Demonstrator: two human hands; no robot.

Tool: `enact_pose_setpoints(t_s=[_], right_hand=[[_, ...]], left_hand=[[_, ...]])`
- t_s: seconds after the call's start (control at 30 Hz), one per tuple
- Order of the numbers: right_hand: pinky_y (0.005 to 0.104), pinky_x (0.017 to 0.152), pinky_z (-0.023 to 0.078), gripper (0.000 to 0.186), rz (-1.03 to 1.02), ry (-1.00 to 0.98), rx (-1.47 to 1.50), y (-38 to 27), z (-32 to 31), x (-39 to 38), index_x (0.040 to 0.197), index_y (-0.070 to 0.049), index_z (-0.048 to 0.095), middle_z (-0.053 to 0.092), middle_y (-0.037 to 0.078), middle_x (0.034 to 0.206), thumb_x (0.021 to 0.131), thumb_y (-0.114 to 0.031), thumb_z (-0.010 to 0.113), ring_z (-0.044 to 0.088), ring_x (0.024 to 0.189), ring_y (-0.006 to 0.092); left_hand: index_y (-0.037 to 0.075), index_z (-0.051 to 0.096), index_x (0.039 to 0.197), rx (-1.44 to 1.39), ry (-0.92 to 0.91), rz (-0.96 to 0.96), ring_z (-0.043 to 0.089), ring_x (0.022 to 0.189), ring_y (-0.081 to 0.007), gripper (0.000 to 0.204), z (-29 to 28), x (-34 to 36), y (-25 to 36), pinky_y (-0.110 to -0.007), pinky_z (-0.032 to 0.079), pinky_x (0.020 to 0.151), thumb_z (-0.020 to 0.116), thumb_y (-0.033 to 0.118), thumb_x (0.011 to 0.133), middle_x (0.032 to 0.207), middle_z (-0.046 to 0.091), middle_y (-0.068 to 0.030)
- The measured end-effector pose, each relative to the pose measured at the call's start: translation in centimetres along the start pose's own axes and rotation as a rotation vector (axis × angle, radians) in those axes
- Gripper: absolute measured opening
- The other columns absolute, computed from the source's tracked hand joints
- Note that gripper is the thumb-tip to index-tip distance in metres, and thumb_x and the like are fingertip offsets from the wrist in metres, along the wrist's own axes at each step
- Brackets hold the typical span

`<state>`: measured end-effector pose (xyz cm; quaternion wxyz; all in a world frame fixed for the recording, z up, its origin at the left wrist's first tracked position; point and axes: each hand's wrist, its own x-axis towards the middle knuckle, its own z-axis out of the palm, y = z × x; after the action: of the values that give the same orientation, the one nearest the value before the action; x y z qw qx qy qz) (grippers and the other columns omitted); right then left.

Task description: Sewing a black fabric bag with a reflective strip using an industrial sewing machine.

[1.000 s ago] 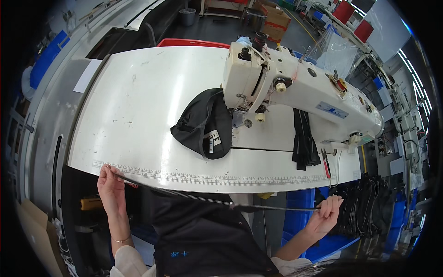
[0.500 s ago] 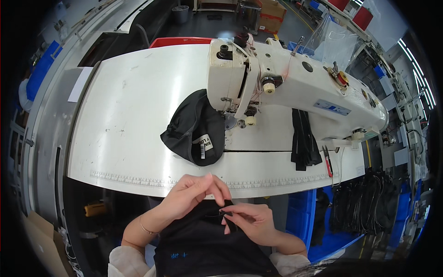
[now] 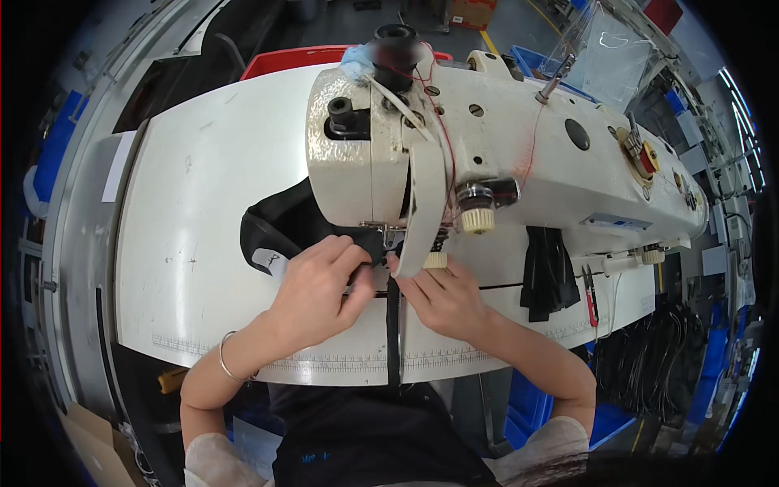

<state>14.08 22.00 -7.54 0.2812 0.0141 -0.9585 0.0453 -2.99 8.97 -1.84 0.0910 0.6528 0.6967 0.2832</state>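
Note:
A white sewing machine (image 3: 349, 183) stands in front of me. At its presser foot, a black cloth item (image 3: 280, 219) with a white label (image 3: 268, 261) lies bunched on the table. My left hand (image 3: 318, 284) has its fingers curled over the near edge of this cloth, gripping it. Just right of the needle area is my right hand (image 3: 445, 299), its fingertips pinching the upper end of a narrow black strap (image 3: 394, 333). This strap hangs down past the table's front edge. The machine's white guard partly hides the right fingertips and the needle.
Several black straps (image 3: 548, 272) lie under the machine arm at right, beside red-handled thread snips (image 3: 591, 296). The white tabletop (image 3: 191, 211) has a printed ruler along its front. A red tray (image 3: 300, 58) is behind, and a blue bin (image 3: 531, 410) stands below right.
Both hands have gone from above my lap up to the presser foot, bringing the narrow black strap along. The cloth item is now gripped and shifted, and the machine looks closer in view.

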Motion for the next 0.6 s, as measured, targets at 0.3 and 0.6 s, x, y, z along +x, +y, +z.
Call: enact_pose_setpoints(t_s=[0.3,0.6], right_hand=[[0.0356,0.059,0.049,0.018,0.148,-0.044,0.109,1.2,1.9,0.7,0.078,-0.006,0.064,0.057,0.006,0.076,0.060,-0.009,0.061,0.057,0.071,0.0208],[0.0386,0.054,0.050,0.023,0.024,-0.198,0.129,0.2,0.6,-0.3,0.096,-0.006,0.064,0.062,0.014,0.091,0.075,-0.013,0.065,0.065,0.074,0.0239]], left_hand=[[0.002,0.068,0.089,0.615,0.028,0.394,0.057,0.082,-0.0209,0.027,2.8,0.2,-1.9,-0.032,0.046,0.071,0.062,0.007,0.064,0.079,0.058,-0.0066],[0.002,0.066,0.095,-0.112,-0.065,-0.029,0.062,0.080,-0.0328,0.039,2.9,-1.1,-5.5,-0.042,0.049,0.073,0.066,-0.001,0.057,0.085,0.062,-0.0148]])
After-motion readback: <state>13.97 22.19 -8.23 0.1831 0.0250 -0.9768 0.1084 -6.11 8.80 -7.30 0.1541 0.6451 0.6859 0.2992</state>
